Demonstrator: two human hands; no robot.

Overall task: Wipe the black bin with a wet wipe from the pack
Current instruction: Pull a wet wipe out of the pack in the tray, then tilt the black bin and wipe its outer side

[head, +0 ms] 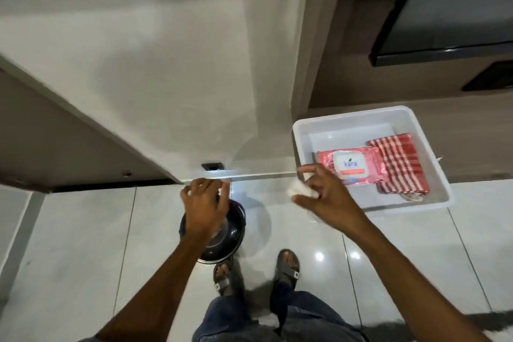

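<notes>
Head view is looking steeply down at a glossy tiled floor (83, 244). Nearest, two legs in blue jeans (249, 319) are standing over two feet in grey sandals (287, 269). Just beyond the left foot, the black bin (222, 241) is standing upright on the floor, its round dark lid showing under the left forearm. The left hand (204, 203) is hovering above the far part of the bin, its fingers (222, 189) curled and loosely spread; whether they are touching the lid I cannot tell.

To the right, at about the same depth, the right hand (322, 191) is reaching toward the tray, its fingers (311, 169) pinching a crumpled white wet wipe (301, 189) between thumb and forefingers. The wipe is well apart from the bin.

Just beyond that hand, a white plastic tray (305, 125) is sitting at the right on the floor. Inside it, a pink pack of wipes (349, 164) with a white label is lying flat along the near side, and a folded red-and-white checked cloth (399, 166) is lying touching the pack's right edge.

Farther back, a pale wall (152, 78) is rising behind the bin, with a small dark socket (212, 166) low on it. At far right, a dark screen (458, 8) is hanging on a brown panel.
</notes>
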